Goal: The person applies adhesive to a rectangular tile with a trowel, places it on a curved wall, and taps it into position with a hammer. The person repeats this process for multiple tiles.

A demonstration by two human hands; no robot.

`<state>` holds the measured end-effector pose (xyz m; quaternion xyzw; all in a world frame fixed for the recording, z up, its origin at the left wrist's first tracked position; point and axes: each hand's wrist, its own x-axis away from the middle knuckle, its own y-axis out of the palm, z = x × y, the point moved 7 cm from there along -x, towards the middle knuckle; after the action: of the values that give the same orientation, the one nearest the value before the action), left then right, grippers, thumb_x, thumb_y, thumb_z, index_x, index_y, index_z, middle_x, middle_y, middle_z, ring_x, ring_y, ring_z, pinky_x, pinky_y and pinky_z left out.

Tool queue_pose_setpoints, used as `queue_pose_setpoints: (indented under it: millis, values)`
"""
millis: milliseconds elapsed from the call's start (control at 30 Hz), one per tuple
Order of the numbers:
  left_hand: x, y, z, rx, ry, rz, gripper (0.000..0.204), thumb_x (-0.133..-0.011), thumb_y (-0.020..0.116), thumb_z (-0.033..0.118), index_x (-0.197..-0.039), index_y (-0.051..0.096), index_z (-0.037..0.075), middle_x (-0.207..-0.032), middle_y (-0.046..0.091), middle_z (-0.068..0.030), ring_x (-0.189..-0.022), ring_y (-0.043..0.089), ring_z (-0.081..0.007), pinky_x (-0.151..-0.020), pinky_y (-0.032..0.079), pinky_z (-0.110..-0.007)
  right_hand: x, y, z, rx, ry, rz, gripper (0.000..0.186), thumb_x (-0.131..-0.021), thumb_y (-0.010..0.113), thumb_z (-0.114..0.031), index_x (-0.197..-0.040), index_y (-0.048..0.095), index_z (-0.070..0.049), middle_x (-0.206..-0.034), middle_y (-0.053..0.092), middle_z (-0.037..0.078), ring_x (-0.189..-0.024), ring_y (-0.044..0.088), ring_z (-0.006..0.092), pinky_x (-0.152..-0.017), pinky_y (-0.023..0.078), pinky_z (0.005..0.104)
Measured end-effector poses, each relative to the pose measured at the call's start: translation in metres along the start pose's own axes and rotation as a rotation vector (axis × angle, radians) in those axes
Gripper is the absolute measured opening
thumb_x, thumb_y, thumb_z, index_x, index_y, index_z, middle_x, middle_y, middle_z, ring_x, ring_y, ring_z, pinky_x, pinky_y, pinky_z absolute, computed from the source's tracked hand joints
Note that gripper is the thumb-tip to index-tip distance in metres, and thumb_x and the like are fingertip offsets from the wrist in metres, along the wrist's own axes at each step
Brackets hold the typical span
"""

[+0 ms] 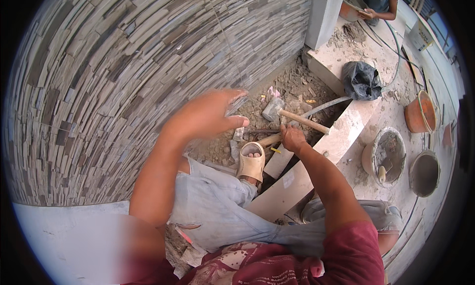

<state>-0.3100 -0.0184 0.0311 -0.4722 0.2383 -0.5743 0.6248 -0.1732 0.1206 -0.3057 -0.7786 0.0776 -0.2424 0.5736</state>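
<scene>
Our left hand [210, 113] is open; beside the ledge [357, 120] edge, we cannot tell whether our right hand [293, 138] grips the hammer [299, 118].

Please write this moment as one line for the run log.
left hand: open, near stone-patterned wall | right hand: beside wooden-handled hammer, grip unclear | black plastic bag: right of hammer

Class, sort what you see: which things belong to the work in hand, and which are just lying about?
Probably in the work:
- hammer, beside the right hand, contact unclear
- rubble around its head

Seemingly lying about, away from both hands:
- black bag
- orange bucket
- mortar tub
</scene>
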Motion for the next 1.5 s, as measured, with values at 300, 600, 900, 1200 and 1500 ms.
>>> queue_pose_setpoints:
  millis: [300,600,900,1200,1500]
  values:
    - [-0.016,-0.02,0.016,0.137,0.023,0.092,0.069,-0.084,0.078,0.03,-0.138,0.051,-0.004,-0.133,0.059,-0.0218,-0.107,0.067,-0.0285,-0.094,0.051,-0.036,-0.024,-0.038,-0.003,-0.115,0.154,-0.092,0.029,-0.091,0.05,-0.015,-0.108,0.069,-0.002,-0.115,0.069,0.022,-0.11,0.067,0.0345,-0.089,0.055,0.046]
    - [0.104,-0.046,-0.001,0.774,0.136,0.531,0.059,-0.085,0.076,0.014,-0.137,0.052,-0.004,-0.134,0.059,-0.0184,-0.114,0.063,-0.025,-0.094,0.052,-0.034,0.007,-0.014,-0.016,-0.063,0.013,-0.103,0.03,-0.089,0.053,-0.018,-0.109,0.068,-0.002,-0.114,0.068,0.022,-0.11,0.065,0.0367,-0.095,0.05,0.0476]
    - [0.212,0.251,-0.189,0.479,-0.712,0.248,0.052,-0.088,0.072,0.032,-0.133,0.059,0.008,-0.102,0.072,-0.0157,-0.088,0.069,-0.0267,-0.085,0.052,-0.037,-0.014,0.034,0.019,0.084,-0.309,0.065,0.025,-0.089,0.058,-0.018,-0.111,0.061,-0.007,-0.114,0.062,0.017,-0.108,0.059,0.0359,-0.091,0.048,0.0484]
    - [0.18,0.354,-0.2,0.598,-0.888,0.166,0.042,-0.083,0.071,0.041,-0.106,0.071,0.006,-0.095,0.071,-0.0181,-0.089,0.069,-0.0329,-0.079,0.053,-0.042,-0.03,0.056,-0.019,0.302,-0.246,-0.003,0.026,-0.094,0.047,-0.02,-0.112,0.059,-0.005,-0.112,0.063,0.016,-0.106,0.06,0.0325,-0.091,0.044,0.0462]
    - [0.102,0.393,-0.264,0.681,-1.309,0.371,0.05,-0.082,0.072,0.044,-0.078,0.07,-0.006,-0.071,0.069,-0.0203,-0.069,0.07,-0.0312,-0.069,0.053,-0.042,-0.045,0.005,-0.044,0.265,-0.198,-0.122,0.031,-0.085,0.056,-0.021,-0.111,0.064,-0.007,-0.119,0.062,0.014,-0.115,0.056,0.0314,-0.095,0.042,0.0457]
